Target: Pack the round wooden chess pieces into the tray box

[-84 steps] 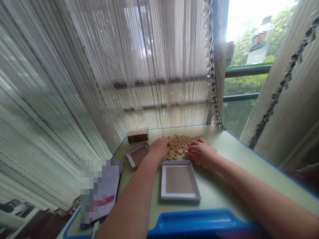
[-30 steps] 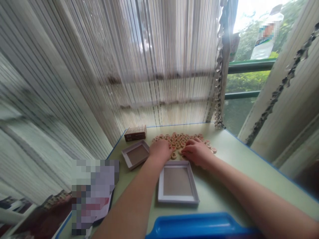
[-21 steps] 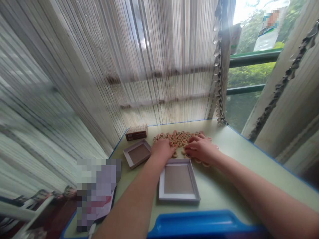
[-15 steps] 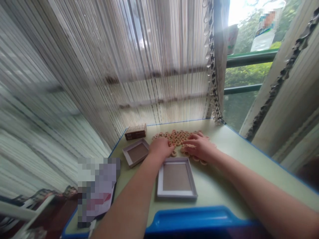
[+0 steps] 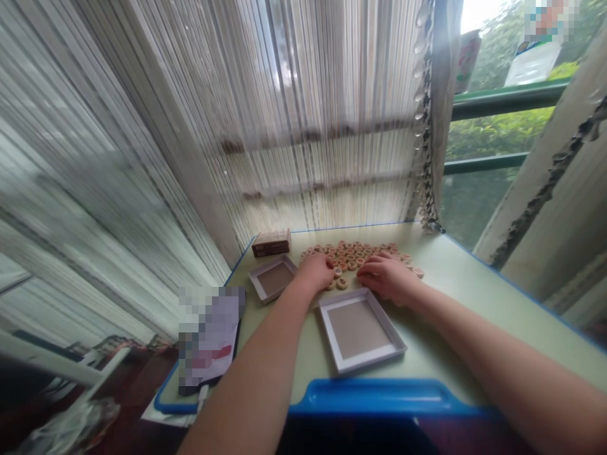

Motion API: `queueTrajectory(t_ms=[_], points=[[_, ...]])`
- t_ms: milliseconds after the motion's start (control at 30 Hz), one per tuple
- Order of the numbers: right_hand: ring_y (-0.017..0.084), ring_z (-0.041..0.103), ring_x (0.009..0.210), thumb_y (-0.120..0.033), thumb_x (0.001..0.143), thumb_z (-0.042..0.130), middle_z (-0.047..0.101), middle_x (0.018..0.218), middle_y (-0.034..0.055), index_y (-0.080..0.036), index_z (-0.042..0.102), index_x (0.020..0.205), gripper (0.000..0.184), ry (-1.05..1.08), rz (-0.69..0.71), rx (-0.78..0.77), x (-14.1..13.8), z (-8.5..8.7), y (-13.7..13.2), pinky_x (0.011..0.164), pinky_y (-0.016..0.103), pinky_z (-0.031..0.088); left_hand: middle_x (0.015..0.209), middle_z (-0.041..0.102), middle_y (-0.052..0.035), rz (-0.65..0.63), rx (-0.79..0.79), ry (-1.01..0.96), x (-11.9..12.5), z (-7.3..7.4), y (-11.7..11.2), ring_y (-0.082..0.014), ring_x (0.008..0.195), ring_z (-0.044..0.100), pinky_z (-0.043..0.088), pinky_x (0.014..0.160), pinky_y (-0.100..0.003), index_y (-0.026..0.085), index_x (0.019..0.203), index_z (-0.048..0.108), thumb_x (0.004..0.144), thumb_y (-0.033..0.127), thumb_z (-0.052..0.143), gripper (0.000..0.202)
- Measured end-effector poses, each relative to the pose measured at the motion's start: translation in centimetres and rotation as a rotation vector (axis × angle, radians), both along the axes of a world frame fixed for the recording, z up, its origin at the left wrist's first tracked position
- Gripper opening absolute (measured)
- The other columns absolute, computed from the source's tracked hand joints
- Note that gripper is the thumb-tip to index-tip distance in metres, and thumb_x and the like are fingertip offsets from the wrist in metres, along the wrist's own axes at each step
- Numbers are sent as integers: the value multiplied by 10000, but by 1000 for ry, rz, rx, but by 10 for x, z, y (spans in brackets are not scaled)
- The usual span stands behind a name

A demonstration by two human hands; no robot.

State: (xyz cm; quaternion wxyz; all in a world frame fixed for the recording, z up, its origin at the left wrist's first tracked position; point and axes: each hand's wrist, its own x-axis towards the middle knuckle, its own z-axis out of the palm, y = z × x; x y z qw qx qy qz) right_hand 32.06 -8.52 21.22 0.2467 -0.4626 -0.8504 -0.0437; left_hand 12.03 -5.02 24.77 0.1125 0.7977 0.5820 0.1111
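Observation:
Many round wooden Chinese chess pieces (image 5: 353, 253) lie in a loose flat cluster on the table, with red-marked faces showing. My left hand (image 5: 317, 272) is cupped over the cluster's near left edge, and its palm hides whatever is under it. My right hand (image 5: 386, 278) lies on the near right side, fingers curled against the pieces. A couple of loose pieces sit between the hands. Just below them is a shallow white-rimmed box (image 5: 358, 328) with a grey-brown floor, and a smaller matching box (image 5: 272, 279) is left of my left hand.
A small cardboard box (image 5: 271, 242) stands at the table's back left corner. The pale green table (image 5: 455, 297) has a blue edge and a blue plastic lip (image 5: 374, 397) at the front. Pixelated papers (image 5: 208, 335) lie at the left, with a striped curtain (image 5: 308, 126) behind.
The large box has shifted right and now sits turned at an angle. The view has tilted and moved. Both hands remain at the near edge of the pieces, slightly further apart.

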Motion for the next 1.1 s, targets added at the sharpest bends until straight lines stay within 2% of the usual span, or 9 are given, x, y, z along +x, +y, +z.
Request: queueTrajectory(t_ms=[167,333,433,600,733,1000,1100], points=[[216,503,867,-331,825,523,665,895,61,-233,698,921,222,16,-87,-2,-4,0,-1,805,338,395,915,696,-59,37,51,50,1,3,-2,-207,854,626,487,743,-305,230,896,690,715,248,541,235],[210,496,871,-347,840,494,656,894,60,-227,693,947,256,10,-99,-51,-7,-2,-3,830,336,375,932,689,-78,130,101,94,5,8,-7,-217,888,625,483,754,-303,213,871,688,785,353,487,260],[209,489,876,-307,841,480,657,905,57,-212,684,934,244,6,-117,-67,-7,-1,-3,839,331,364,921,691,-78,148,131,96,6,7,-8,-217,878,628,478,733,-293,214,859,693,793,358,474,270],[198,485,838,-265,846,464,657,858,56,-191,671,832,220,-9,-101,-83,-5,-2,-1,829,318,356,923,688,-88,123,156,101,6,7,-8,-233,859,630,472,695,-303,206,852,694,793,425,470,319],[192,485,806,-277,853,457,666,855,50,-199,667,844,224,0,-76,-72,-3,-4,0,812,314,357,922,682,-97,108,187,116,5,9,-9,-229,830,625,449,646,-289,199,823,696,782,443,467,338],[182,549,768,-290,806,506,696,834,23,-227,695,860,207,24,-109,-179,-2,9,-11,839,349,350,699,659,-52,-91,76,129,3,20,-16,-174,664,591,374,546,-251,181,707,660,754,496,487,362],[205,552,816,-279,800,515,698,830,33,-219,699,880,210,64,-141,-179,-3,10,-12,836,355,367,729,663,-37,-220,45,103,5,20,-21,-167,666,586,375,551,-245,193,765,662,730,543,508,383]])
